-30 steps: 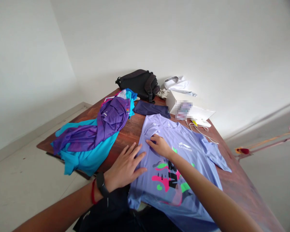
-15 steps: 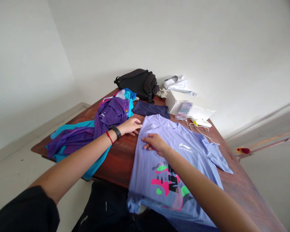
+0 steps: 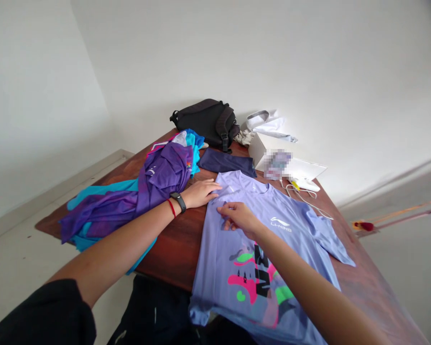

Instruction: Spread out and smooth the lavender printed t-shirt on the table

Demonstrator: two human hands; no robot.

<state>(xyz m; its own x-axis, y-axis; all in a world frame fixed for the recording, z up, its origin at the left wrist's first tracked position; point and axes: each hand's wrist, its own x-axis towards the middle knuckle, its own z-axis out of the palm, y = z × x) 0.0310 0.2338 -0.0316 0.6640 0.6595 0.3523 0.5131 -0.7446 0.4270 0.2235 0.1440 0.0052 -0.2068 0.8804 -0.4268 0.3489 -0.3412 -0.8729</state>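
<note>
A lavender T-shirt (image 3: 222, 258) lies spread front up, with a white logo and a pink, green and black print. Its sleeve on the right side is spread out; the one on the left does not show. My left hand (image 3: 200, 193), wearing a black band and a red cord at the wrist, rests with outstretched fingers at the shirt's left shoulder. Close beside it, my right hand (image 3: 240, 218) has its fingers curled at the upper left chest, seemingly pinching the cloth; the thumb is hidden.
Left on the brown table (image 3: 179, 244) is a heap of purple and blue clothes (image 3: 165, 167). Behind lie a folded navy cloth (image 3: 226, 162), a black backpack (image 3: 203, 120), a white box (image 3: 260, 148), a white bag (image 3: 269, 122) and a white cable (image 3: 309, 203).
My left hand has moved right onto the shirt's shoulder edge, its fingers straighter. My right hand has shifted slightly right, still curled. The view has moved a little.
</note>
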